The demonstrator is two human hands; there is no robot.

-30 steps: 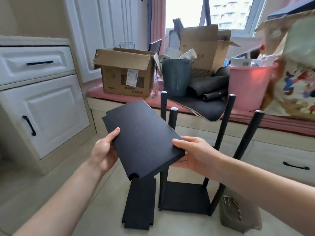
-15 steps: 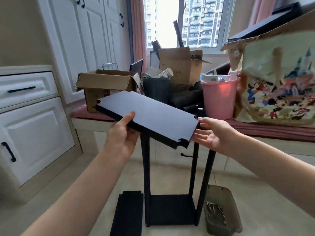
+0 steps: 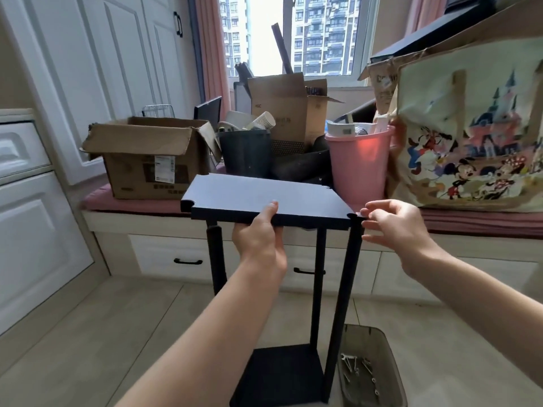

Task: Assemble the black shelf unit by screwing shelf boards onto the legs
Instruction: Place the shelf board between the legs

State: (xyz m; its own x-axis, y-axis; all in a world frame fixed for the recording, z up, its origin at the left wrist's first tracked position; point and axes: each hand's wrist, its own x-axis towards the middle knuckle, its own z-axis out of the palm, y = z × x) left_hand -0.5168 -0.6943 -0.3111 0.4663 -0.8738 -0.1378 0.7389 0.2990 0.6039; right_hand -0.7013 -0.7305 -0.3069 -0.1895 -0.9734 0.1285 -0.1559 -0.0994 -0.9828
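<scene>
Black shelf board [image 3: 264, 198] sits mid-frame, roughly level, atop the black legs [image 3: 342, 304]; notched corners visible at near left & near right. Near-right notch meets the top of the right front leg. Near-left corner overhangs, w/ the left front leg [image 3: 216, 257] top just under & slightly inboard of it, not seated in the notch. A rear leg shows under the board, center-right.

Left hand [image 3: 260, 239] grips the board's near edge at center: thumb on top surface, fingers curled under. Right hand [image 3: 393, 227] is at the near-right corner, fingers loosely bent & spread, fingertips right by the notch/leg top; can't tell if they actually touch. It holds nothing.

Bottom shelf [image 3: 279, 374] already on the legs, low center of frame, on the tiled floor. Just right of it, lower right, a grey translucent tray [image 3: 379, 348] w/ screws [image 3: 358, 368] inside.

Behind, across mid-frame, a window bench w/ pink cushion [image 3: 97, 201] & drawers below. On it, L to R: open cardboard box [image 3: 141, 160], dark bin [image 3: 245, 154] w/ paper cups, taller cardboard box [image 3: 282, 107], pink bucket [image 3: 360, 160], cartoon-print bag [image 3: 470, 130] at right. White cabinets [image 3: 35, 224] at left, window w/ apartment blocks at top center, pink curtain beside it
</scene>
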